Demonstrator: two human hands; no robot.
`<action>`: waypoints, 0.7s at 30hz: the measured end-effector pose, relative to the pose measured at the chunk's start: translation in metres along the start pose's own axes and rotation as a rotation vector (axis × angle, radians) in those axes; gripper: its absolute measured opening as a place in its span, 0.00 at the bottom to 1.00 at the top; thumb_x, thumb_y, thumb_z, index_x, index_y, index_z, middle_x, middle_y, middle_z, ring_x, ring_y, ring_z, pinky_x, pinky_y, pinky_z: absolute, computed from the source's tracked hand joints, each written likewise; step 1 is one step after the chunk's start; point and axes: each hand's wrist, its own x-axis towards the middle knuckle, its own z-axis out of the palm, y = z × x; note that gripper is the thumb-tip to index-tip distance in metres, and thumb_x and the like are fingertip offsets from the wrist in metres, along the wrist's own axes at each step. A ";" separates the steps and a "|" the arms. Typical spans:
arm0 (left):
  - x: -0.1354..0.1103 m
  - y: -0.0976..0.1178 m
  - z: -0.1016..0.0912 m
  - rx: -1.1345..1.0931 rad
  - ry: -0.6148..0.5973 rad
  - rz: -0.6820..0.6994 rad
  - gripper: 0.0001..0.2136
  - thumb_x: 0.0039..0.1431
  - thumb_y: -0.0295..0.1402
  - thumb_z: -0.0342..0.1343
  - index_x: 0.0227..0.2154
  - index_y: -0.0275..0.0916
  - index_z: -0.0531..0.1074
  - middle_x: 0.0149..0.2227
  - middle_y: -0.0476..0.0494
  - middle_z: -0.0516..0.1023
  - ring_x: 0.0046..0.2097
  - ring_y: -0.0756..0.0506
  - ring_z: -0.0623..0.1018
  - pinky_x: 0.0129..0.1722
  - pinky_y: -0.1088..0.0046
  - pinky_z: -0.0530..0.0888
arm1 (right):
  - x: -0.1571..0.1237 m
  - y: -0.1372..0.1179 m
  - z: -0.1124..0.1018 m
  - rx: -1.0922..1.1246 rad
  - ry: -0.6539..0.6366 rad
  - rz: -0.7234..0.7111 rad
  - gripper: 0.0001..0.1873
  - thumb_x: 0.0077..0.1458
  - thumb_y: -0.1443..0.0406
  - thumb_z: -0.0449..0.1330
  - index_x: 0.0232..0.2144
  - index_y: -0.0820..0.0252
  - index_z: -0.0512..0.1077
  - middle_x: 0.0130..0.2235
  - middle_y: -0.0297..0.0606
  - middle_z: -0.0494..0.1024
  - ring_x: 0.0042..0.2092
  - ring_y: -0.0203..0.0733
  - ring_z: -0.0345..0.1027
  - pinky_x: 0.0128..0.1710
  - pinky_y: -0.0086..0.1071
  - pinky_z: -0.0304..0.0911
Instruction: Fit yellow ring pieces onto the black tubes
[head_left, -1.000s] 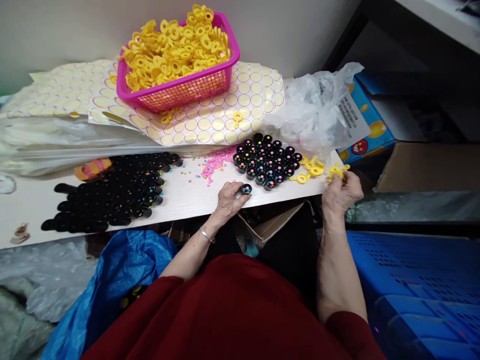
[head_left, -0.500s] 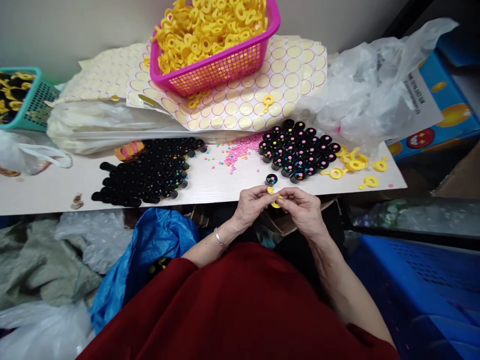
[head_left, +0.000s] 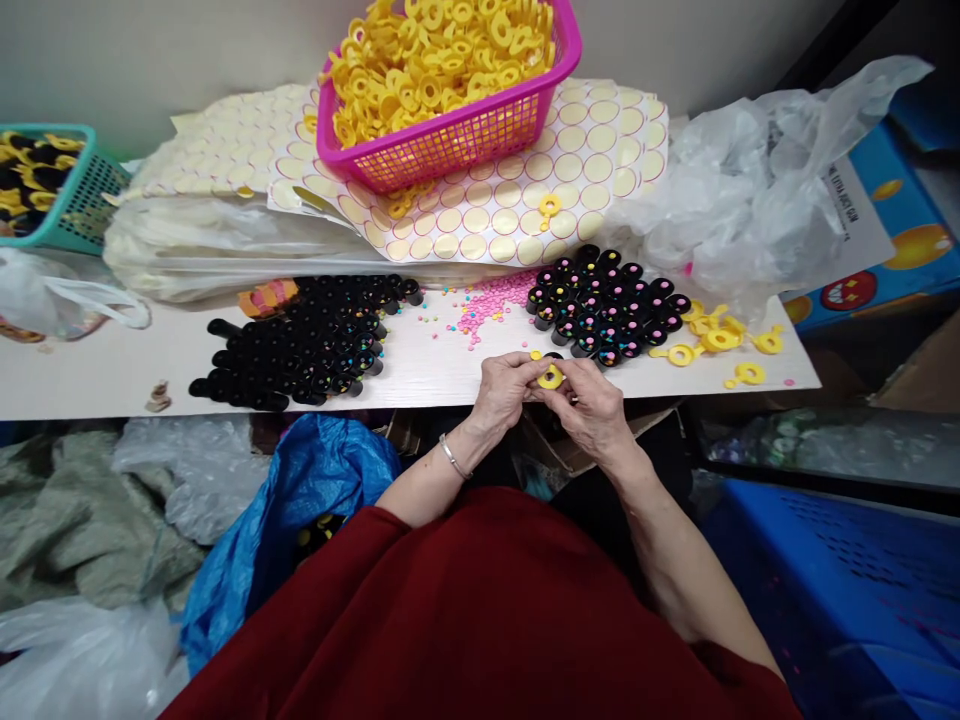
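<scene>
My left hand (head_left: 501, 395) and my right hand (head_left: 594, 408) meet at the front edge of the table. Both pinch a yellow ring-shaped cap (head_left: 550, 377), one on each side; its small round tab sticks up by my left fingertips. Just behind the ring shows a dark rim of a black cup, mostly hidden by the fingers. Beyond my right hand stands a cluster of black cups (head_left: 607, 300) with pink, yellow and blue beads in them. Loose pink beads (head_left: 491, 300) lie scattered on the table behind my left hand.
More black cups (head_left: 315, 345) fill the table's left part. A pink basket (head_left: 450, 150) of yellow caps stands on sticker sheets (head_left: 495, 230) at the back. Several loose yellow caps (head_left: 720, 338) lie right. A teal basket (head_left: 94, 195), plastic bags (head_left: 750, 190) and a blue crate (head_left: 840, 560) surround.
My hands have moved slightly up and tilted the yellow cap, so its ring now faces the camera over the black cup. The view has shifted slightly.
</scene>
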 end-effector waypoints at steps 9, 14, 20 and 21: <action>0.011 0.005 0.004 0.054 0.042 0.012 0.17 0.33 0.38 0.68 0.13 0.32 0.66 0.13 0.55 0.61 0.17 0.59 0.59 0.17 0.80 0.53 | 0.005 0.007 0.005 -0.126 0.062 -0.040 0.10 0.56 0.62 0.54 0.39 0.60 0.70 0.32 0.39 0.71 0.24 0.34 0.61 0.25 0.30 0.63; 0.014 0.005 0.007 0.112 0.112 0.100 0.11 0.37 0.36 0.65 0.17 0.32 0.72 0.15 0.53 0.67 0.19 0.57 0.62 0.20 0.80 0.58 | 0.009 0.013 0.006 -0.195 0.087 0.008 0.09 0.55 0.61 0.56 0.36 0.60 0.69 0.30 0.37 0.70 0.26 0.35 0.60 0.26 0.30 0.60; 0.023 -0.007 0.002 0.191 0.109 0.146 0.12 0.42 0.37 0.61 0.14 0.33 0.72 0.14 0.53 0.65 0.20 0.56 0.62 0.22 0.79 0.60 | 0.012 0.021 0.008 -0.216 0.057 0.052 0.08 0.54 0.61 0.56 0.34 0.59 0.70 0.29 0.36 0.69 0.29 0.38 0.62 0.29 0.31 0.59; 0.025 -0.010 0.001 0.208 0.096 0.157 0.12 0.42 0.38 0.61 0.15 0.33 0.72 0.15 0.52 0.66 0.21 0.56 0.63 0.22 0.79 0.60 | 0.012 0.022 0.009 -0.211 0.056 0.055 0.08 0.54 0.61 0.55 0.34 0.59 0.70 0.29 0.36 0.69 0.29 0.39 0.62 0.29 0.31 0.59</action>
